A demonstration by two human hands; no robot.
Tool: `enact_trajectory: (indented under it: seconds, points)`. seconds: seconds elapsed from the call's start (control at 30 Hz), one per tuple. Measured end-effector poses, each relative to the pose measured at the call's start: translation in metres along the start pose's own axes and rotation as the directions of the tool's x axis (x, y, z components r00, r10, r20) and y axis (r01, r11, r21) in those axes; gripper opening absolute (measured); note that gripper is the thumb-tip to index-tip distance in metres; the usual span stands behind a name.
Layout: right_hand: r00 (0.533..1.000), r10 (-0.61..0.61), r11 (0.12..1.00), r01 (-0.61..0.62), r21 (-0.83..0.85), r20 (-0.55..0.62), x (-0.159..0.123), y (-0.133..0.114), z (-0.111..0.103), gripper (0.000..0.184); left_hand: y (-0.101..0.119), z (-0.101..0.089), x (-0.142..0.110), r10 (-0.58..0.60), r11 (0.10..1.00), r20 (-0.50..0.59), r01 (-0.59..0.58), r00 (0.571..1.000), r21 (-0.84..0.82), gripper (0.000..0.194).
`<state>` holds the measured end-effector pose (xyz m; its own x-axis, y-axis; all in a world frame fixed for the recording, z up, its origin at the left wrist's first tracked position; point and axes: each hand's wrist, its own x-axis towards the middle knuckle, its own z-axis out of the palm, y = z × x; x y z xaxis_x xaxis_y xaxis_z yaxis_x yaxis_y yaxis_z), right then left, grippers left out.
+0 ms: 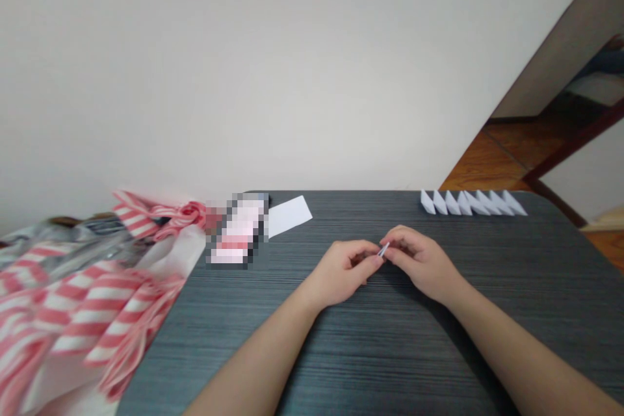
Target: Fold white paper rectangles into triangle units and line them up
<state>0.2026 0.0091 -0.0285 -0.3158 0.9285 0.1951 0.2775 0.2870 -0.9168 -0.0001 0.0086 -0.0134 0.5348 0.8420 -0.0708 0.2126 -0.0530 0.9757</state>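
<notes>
The right hand is nearly closed, its thumb and fingers pinching a small paper strip that shows as a thin white sliver at the fingertips, with most of it hidden. The left hand is curled in from the other side, its fingertips meeting the same strip, so both hands have hold of it right above the middle of the bench, with the wrists resting apart and the forearms reaching in from the near edge. Well beyond the right hand, along the far edge of the bench, stands a row of folded paper pieces, pointed and overlapping one another. Toward the far left lies a white paper sheet, its corner just beside a pink and white item too blurred to identify. A pink-striped bag heaps over the left side of the bench, with a wall behind and a wooden floor off to the right
</notes>
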Motion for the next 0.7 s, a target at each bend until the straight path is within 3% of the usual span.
enact_trajectory:
  seconds: [0.43,0.7]
  points:
    - [0.996,-0.074,0.989,0.068,-0.132,-0.042,0.0018,-0.0007,-0.0009,0.013,-0.0033,0.001,0.0031,-0.066,0.997,-0.088,0.069,0.994,0.021,0.03]
    - [0.999,-0.018,0.993,0.013,-0.113,-0.045,0.0005,0.0001,-0.0006,0.012,-0.0087,0.0015,0.0041,-0.078,0.997,-0.125,0.077,0.989,-0.018,0.031]
